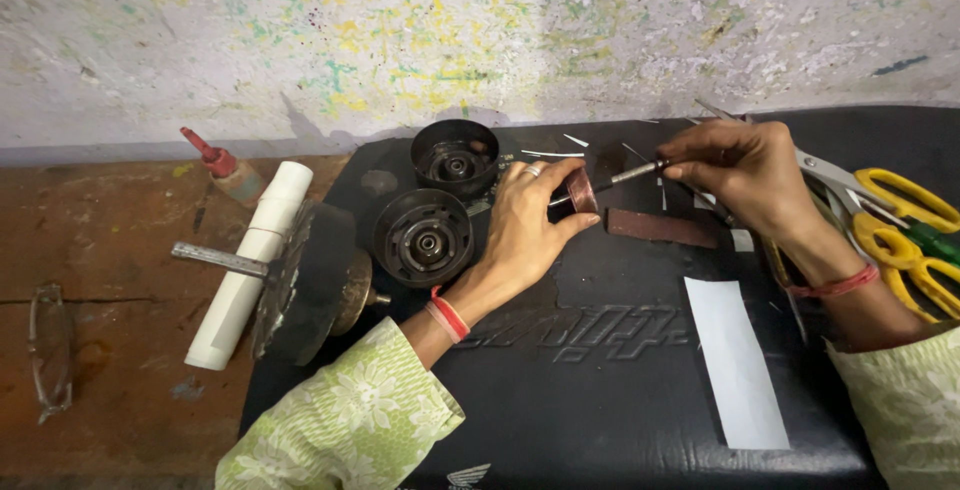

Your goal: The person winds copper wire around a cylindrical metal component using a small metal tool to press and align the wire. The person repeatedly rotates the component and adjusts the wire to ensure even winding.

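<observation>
My left hand grips a small round copper-wound armature over the black padded mat. My right hand holds the thin metal shaft that sticks out of the armature to the right, fingers pinched on its end. Both wrists wear red thread bands, and the sleeves are pale green with flowers. Two black round motor housings stand just left of my left hand.
A white plastic tube and a dark metal disc on a spindle lie at the mat's left edge. Yellow-handled scissors lie at right, a white paper strip and brown strip on the mat, a red-capped bottle and spectacles at left.
</observation>
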